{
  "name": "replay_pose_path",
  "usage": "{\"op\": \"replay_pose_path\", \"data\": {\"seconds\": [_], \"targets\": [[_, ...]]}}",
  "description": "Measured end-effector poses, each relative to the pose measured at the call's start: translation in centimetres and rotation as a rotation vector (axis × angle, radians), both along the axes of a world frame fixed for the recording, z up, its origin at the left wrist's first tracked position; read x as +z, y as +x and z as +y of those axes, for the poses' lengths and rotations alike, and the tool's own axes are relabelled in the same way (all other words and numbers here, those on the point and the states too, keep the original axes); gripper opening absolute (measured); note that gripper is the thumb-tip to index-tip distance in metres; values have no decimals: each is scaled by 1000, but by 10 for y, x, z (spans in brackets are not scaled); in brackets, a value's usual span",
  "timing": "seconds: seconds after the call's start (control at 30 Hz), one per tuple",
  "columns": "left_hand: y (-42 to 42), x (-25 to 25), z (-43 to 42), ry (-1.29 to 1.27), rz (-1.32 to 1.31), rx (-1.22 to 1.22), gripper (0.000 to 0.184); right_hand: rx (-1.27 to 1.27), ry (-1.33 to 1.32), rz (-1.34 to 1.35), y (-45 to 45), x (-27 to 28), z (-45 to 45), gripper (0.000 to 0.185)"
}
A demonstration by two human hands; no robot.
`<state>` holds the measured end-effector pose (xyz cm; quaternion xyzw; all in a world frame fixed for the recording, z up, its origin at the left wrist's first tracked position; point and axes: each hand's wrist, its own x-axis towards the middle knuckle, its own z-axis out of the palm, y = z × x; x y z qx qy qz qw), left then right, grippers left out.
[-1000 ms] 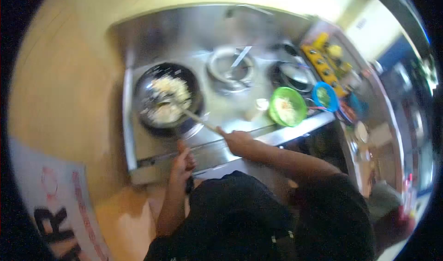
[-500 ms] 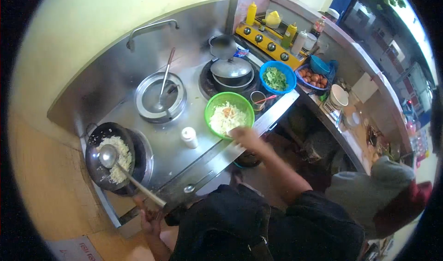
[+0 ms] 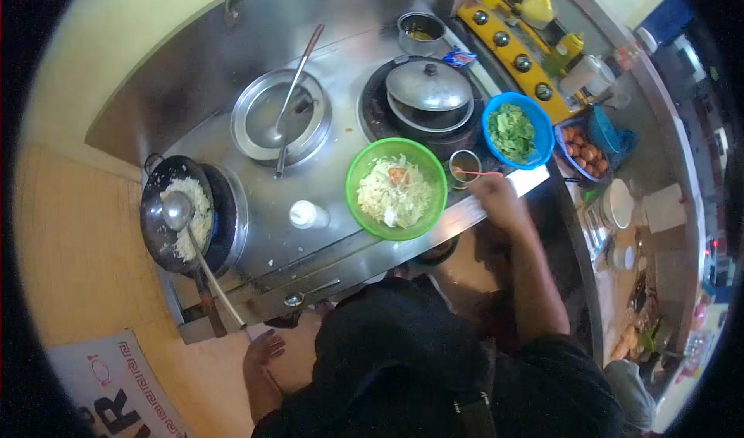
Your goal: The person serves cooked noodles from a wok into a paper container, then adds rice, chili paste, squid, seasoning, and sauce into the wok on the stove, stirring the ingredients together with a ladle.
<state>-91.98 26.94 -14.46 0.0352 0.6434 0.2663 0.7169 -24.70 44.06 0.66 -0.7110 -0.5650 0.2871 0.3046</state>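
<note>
Left to right. Wok (image 3: 159, 242) at the far left, pale grains (image 3: 203, 209) in it, ladle (image 3: 177, 211) resting inside with its long handle out over the counter front. My left hand (image 3: 266, 348) is off the counter, fingers loosely spread, nothing seen in it, near the wok handle (image 3: 209, 305) but apart from it. Two handles jut here; I judge that side easily snagged.

Spoon (image 3: 294, 299) lies along the front ledge (image 3: 372, 269). White bottle (image 3: 308, 215) upright between wok and green bowl (image 3: 353, 206); the metal around it gives some room.

Green bowl, shredded food inside, sits close to the front edge. Small cup (image 3: 457, 158) just beside its right side, blue bowl (image 3: 549, 140) past that: tight gap, so I'd approach from the front.

My right hand (image 3: 500, 199) is at the red handle (image 3: 479, 174) leaning out of the cup, fingers drawn together; cannot tell whether they grip it. A light pinch and a slow, steep lift would suit, I judge; sideways pull could tip the cup.
</note>
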Motion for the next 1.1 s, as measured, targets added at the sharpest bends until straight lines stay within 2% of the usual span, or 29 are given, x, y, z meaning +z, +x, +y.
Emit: {"op": "replay_pose_path", "data": {"seconds": [0.03, 0.1, 0.13, 0.2, 0.27, 0.33, 0.57, 0.6, 0.73, 0.83, 1.03, 1.1], "targets": [[-2, -27, 0, -81, 53, -3, 43, -29, -297, 197, -48, 8, 11, 20], [-14, -84, -12, 4, 72, 237, 41, 168, -47, -235, -85, -48, 50, 21], [-18, -117, -20, 49, 75, 363, 39, 153, -91, -259, -89, -77, 66, 23], [-35, -184, -20, 351, 365, -109, 42, 128, -166, -320, -95, -118, 98, 27], [-47, -209, -8, 484, 344, -255, 45, 137, -191, -458, -108, -117, 107, 29], [-46, -213, -2, 424, 384, -192, 45, 126, -322, -574, -119, -114, 115, 36], [-49, -209, -7, 302, 496, -65, 44, 158, -340, -422, -113, -105, 126, 31], [-52, -209, -11, 296, 500, -58, 44, 111, -384, -350, -107, -103, 128, 38], [-60, -207, -21, 275, 516, -54, 44, -111, -129, -381, -95, -106, 128, 29], [-61, -208, -17, 266, 522, -60, 43, -109, -39, -428, -102, -89, 117, 28], [-59, -207, 1, 267, 533, -88, 43, 353, -227, -596, -113, -103, 128, 19], [-59, -205, 5, 268, 532, -85, 43, 480, -263, -781, -114, -106, 134, 17]]}}
